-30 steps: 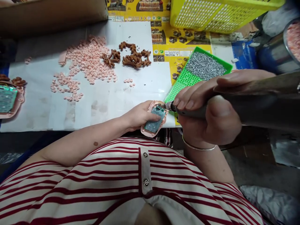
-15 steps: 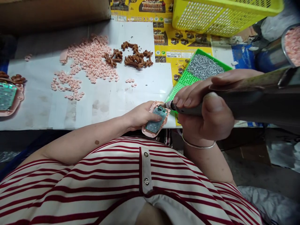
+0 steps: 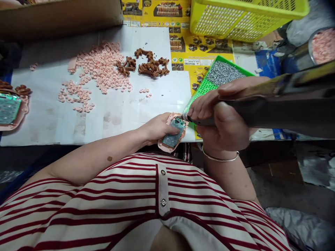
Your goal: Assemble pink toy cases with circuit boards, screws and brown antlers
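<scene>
My left hand (image 3: 159, 128) grips a pink plastic casing (image 3: 165, 146) at the table's front edge, thumb laid across the green circuit board (image 3: 171, 136) inside it. Wrapped in my right hand (image 3: 222, 122) is a dark electric screwdriver (image 3: 288, 108), lying almost level with its body reaching off to the right. Its tip meets the upper end of the board, where small parts and wires show. Whether a screw sits under the tip is too small to tell. Behind my right hand a green tray (image 3: 202, 91) holds a heap of small silver screws (image 3: 223, 73).
Small pink plastic pieces (image 3: 102, 66) lie heaped at centre left, beside brown bone-shaped parts (image 3: 153, 66). Another pink casing with a board (image 3: 10, 109) lies far left. A cardboard box (image 3: 60, 19) and a yellow basket (image 3: 246, 22) stand at the back; a container of pink pieces (image 3: 323, 47) is right.
My right hand and the screwdriver have shifted slightly left, the tool's tip staying at the board's upper end. The view has moved a little. My left hand keeps its hold on the casing.
</scene>
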Tool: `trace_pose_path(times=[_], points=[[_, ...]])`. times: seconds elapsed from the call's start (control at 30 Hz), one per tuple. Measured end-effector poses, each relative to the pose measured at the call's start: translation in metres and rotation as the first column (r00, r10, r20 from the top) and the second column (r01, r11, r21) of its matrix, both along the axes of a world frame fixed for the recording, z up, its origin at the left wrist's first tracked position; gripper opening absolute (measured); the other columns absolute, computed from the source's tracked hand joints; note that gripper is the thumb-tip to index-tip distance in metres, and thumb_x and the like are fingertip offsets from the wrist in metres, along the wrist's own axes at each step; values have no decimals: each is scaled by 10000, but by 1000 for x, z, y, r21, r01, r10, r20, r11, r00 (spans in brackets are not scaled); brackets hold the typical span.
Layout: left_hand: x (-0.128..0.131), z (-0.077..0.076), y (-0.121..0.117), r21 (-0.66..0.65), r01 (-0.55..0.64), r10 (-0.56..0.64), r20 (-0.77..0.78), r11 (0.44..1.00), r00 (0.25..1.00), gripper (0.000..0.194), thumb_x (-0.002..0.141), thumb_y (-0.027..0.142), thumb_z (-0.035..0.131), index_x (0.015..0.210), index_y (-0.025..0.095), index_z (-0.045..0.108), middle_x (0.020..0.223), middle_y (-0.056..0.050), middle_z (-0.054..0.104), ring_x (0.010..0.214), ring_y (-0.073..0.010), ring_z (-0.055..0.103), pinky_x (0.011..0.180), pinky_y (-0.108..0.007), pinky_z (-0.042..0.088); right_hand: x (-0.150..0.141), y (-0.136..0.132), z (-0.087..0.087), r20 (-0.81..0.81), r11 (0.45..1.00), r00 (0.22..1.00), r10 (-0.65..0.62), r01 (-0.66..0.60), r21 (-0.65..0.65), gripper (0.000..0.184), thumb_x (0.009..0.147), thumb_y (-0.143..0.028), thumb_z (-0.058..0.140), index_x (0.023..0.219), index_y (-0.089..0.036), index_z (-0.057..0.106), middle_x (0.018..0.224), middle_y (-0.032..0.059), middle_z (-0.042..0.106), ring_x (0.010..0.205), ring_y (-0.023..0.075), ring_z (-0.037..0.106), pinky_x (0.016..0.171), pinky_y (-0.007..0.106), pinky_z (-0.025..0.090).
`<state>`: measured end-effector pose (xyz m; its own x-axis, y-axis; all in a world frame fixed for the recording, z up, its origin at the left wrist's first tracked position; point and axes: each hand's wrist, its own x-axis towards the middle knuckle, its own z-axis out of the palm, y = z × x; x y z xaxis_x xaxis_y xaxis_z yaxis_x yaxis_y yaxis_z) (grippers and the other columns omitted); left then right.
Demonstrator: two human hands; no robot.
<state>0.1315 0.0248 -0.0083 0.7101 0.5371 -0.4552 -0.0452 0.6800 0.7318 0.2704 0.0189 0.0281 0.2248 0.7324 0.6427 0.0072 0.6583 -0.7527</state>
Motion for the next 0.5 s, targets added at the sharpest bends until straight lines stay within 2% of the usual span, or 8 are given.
trace_pose_path(times=[0.07, 0.1, 0.2, 0.3, 0.33, 0.43, 0.5], points=[[0, 2, 0, -26, -2, 1, -27, 1000, 1000, 281, 647, 86, 680, 905, 136, 579, 735, -38, 668, 602, -141, 611, 594, -270, 502, 1, 1, 13, -99, 978, 994, 34, -13, 207, 183, 789, -370, 734, 966, -323, 739, 546, -75, 446, 358, 95, 401, 308, 249, 386], [-1, 3, 0, -35, -6, 4, -38, 999, 999, 297, 651, 88, 684, 928, 133, 587, 750, -44, 672, 606, -141, 611, 595, -271, 502, 3, 1, 18, -118, 965, 993, 8, 23, 262, 173, 793, -357, 733, 961, -317, 748, 533, -78, 428, 350, 91, 387, 306, 243, 382], [-2, 5, 0, -42, -8, 6, -48, 999, 999, 348, 664, 92, 693, 998, 137, 605, 794, -49, 682, 622, -137, 618, 604, -266, 500, 15, 3, 21, -101, 958, 982, -162, 181, 222, 131, 799, -379, 735, 919, -325, 734, 531, -78, 435, 368, 96, 414, 346, 244, 400], [-3, 6, 0, -53, 1, -3, -42, 999, 999, 362, 675, 111, 714, 1020, 137, 605, 809, -51, 684, 636, -139, 627, 611, -262, 502, 28, 6, 3, -126, 937, 960, -251, 273, 216, 168, 803, -387, 730, 938, -293, 696, 533, -83, 382, 356, 82, 390, 357, 228, 369], [-4, 6, 0, -54, 3, -5, -40, 999, 999, 368, 676, 117, 721, 1025, 135, 605, 809, -51, 684, 637, -139, 628, 610, -260, 503, 32, 7, -5, -126, 929, 953, -276, 298, 219, 203, 805, -417, 727, 950, -287, 671, 544, -87, 358, 351, 77, 378, 368, 232, 381], [-4, 6, 1, -50, 10, -12, -32, 999, 999, 395, 675, 118, 732, 1048, 132, 602, 808, -50, 683, 632, -140, 631, 600, -255, 504, 38, 8, -24, -69, 926, 933, -353, 359, 115, 260, 834, -500, 674, 979, -300, 593, 611, -75, 369, 384, 88, 413, 447, 291, 476], [-4, 7, 2, -53, 13, -14, -31, 999, 999, 407, 676, 118, 734, 1060, 133, 599, 808, -50, 685, 631, -142, 634, 598, -256, 508, 38, 8, -30, -64, 926, 931, -359, 364, 104, 267, 836, -505, 659, 988, -299, 583, 631, -67, 383, 390, 86, 405, 439, 285, 464]])
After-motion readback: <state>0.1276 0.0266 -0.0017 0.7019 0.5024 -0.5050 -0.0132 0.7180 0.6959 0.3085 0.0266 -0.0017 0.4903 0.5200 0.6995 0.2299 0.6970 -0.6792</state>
